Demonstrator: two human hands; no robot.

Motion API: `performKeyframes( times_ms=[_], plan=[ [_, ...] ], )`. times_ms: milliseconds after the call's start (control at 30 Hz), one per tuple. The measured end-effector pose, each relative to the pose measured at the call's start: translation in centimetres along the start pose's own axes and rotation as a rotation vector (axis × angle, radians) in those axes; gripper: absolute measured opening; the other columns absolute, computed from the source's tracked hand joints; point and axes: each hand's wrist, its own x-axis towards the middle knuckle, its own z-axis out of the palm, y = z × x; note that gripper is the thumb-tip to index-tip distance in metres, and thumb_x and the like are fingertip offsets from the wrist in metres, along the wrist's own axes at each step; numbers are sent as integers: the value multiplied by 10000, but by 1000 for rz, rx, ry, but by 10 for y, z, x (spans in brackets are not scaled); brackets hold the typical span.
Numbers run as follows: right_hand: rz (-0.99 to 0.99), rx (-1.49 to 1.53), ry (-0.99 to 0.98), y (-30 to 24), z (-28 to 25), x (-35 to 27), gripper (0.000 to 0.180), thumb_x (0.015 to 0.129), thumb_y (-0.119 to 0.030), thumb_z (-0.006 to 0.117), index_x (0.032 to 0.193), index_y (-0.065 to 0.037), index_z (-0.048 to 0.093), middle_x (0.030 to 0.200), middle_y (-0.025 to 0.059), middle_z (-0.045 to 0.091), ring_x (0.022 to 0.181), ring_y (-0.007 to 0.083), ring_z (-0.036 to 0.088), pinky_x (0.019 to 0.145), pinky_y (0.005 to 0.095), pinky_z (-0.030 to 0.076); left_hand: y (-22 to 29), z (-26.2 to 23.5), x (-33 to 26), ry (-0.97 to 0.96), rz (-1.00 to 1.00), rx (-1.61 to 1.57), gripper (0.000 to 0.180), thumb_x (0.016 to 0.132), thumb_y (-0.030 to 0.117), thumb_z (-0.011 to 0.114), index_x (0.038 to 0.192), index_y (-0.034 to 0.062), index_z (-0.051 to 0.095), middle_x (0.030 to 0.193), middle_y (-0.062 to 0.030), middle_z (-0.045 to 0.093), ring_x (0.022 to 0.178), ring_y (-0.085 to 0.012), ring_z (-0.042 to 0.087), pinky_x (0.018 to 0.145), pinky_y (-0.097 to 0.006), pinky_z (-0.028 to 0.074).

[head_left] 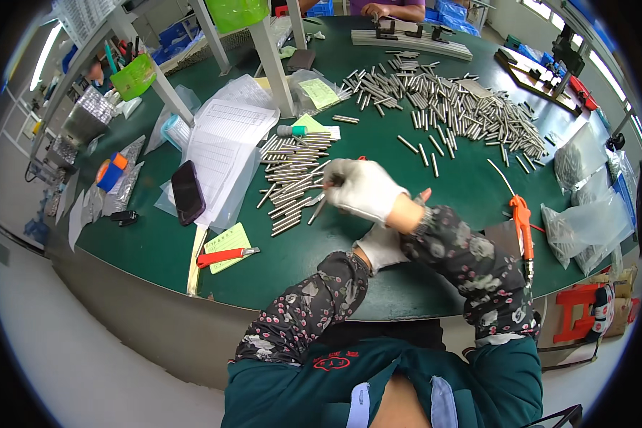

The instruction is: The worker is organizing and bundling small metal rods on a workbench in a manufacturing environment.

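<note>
Right hand, white-gloved, reaches across to the row of metal rods on the green desk, its grip pinching one rod. Left hand sits tucked under the right forearm, grip hidden, can't tell.

This is a factory assembly bench, a workshop floor and no home or office. A green work table carries loose steel pins by the hundred, with a neater batch of rods laid in rows. An orange air blow gun lies on its hose, clear plastic bags sit at the edge, and printed paperwork lies beside them. Across the table another person's hand works at a long rail, probably a jig.
</note>
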Motion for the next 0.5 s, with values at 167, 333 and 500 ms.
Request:
performKeyframes(
  times_ms=[167, 333, 500],
  plan=[
    [368, 355, -131, 11, 24, 49, 209, 763, -85, 543, 942, 19, 568, 649, 63, 572, 497, 131, 535, 477, 261, 469, -4, -4, -22, -21, -220, 693, 563, 784, 280, 593, 1278, 101, 390, 1322, -82, 384, 1227, -235, 335, 1033, -331, 244],
    [227, 11, 24, -3, -17, 17, 325, 720, -140, 534, 1008, 3, 582, 660, 87, 584, 578, 123, 549, 584, 252, 456, 47, 10, -17, 178, -178, 559, 548, 699, 237, 664, 1180, 61, 468, 1176, -105, 527, 1094, -241, 483, 950, -330, 358],
    [142, 121, 149, -11, -70, -61, 242, 743, -151, 560, 941, -20, 605, 802, 125, 622, 699, 187, 603, 687, 273, 473, 20, 6, 3, 120, 38, 522, 423, 612, 86, 625, 1013, 40, 500, 811, -129, 611, 805, -270, 597, 735, -310, 469]
  ],
)
